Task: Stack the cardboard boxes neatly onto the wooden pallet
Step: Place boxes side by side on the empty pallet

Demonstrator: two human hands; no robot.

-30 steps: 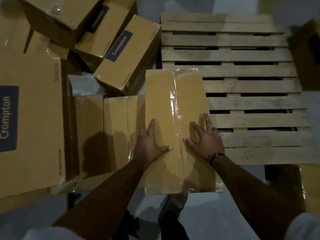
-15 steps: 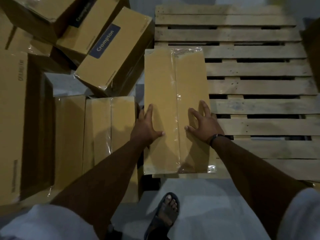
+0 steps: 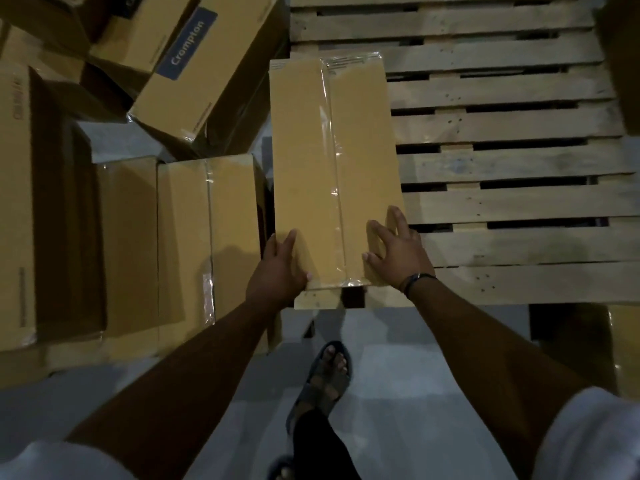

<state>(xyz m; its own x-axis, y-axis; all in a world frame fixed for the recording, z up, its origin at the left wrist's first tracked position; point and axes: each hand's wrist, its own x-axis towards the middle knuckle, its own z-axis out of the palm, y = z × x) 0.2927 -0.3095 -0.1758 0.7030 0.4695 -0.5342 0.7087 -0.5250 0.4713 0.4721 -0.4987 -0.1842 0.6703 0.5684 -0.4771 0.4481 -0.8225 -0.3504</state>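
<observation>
A taped cardboard box [image 3: 332, 174] is being set along the wooden pallet [image 3: 502, 161]'s left edge, both the left hand [image 3: 277, 268] and right hand [image 3: 398, 254] spread open, pressing its near end. Squaring it flush with the pallet's corner is being advised.

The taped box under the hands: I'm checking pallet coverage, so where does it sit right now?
In the head view the taped box lies along the left edge of the wooden pallet, left hand and right hand at its near end, floor boxes to its left.
</observation>
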